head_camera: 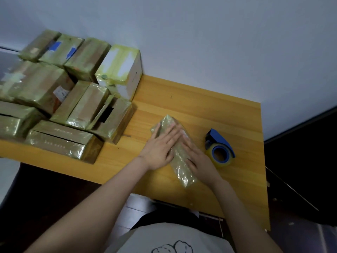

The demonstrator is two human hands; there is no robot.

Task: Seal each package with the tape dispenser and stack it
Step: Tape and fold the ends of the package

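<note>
A long narrow package (183, 172) wrapped in shiny yellowish tape lies at an angle on the wooden table (200, 105). My left hand (161, 146) lies flat on its left side, fingers straight and spread. My right hand (197, 157) lies flat along its right side, fingers straight. Both palms press the tape down. The blue tape dispenser (219, 147) with its clear roll stands on the table just right of my right hand, and neither hand touches it.
A pile of several tape-wrapped packages (60, 99) fills the left part of the table, with a white box (124, 70) at its back right against the wall. The table's right edge runs close behind the dispenser, with dark floor beyond it.
</note>
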